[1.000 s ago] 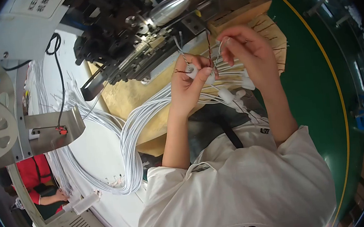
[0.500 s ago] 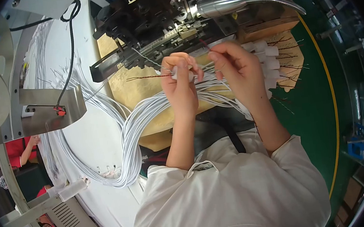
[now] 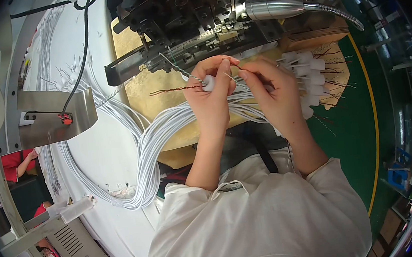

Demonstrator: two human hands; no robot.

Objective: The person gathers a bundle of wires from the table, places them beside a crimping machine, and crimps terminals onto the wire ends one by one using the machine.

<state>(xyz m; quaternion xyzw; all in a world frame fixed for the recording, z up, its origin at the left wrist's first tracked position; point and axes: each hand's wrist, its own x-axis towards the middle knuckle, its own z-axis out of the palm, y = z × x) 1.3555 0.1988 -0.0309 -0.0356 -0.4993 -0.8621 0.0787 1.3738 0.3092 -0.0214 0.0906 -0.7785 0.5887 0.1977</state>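
Note:
My left hand (image 3: 208, 95) is closed around a white cylindrical sleeve (image 3: 209, 83) on a cable end. From it, a dark red-and-black twisted wire pair (image 3: 174, 89) sticks out to the left, and a green-and-white twisted pair (image 3: 179, 69) points up and left. Its thumb and forefinger press together at the top. Close beside it, my right hand (image 3: 278, 90) pinches a thin dark wire (image 3: 235, 66) between thumb and forefinger, almost touching the left fingertips. A pale wire end (image 3: 231, 77) shows between the hands. Beneath both hands runs a bundle of white cables (image 3: 143, 147).
A black machine (image 3: 178, 11) with a silver gooseneck lamp (image 3: 273, 7) stands just beyond the hands. Several white sleeves (image 3: 315, 78) with bare wires lie at the right. A metal plate (image 3: 54, 117) juts in from the left. Another person's red sleeve (image 3: 13, 166) shows far left.
My right fingertips have come down and left, up against my left fingertips. The dark wire that stood up from the right fingers now lies between both hands. The view has shifted slightly.

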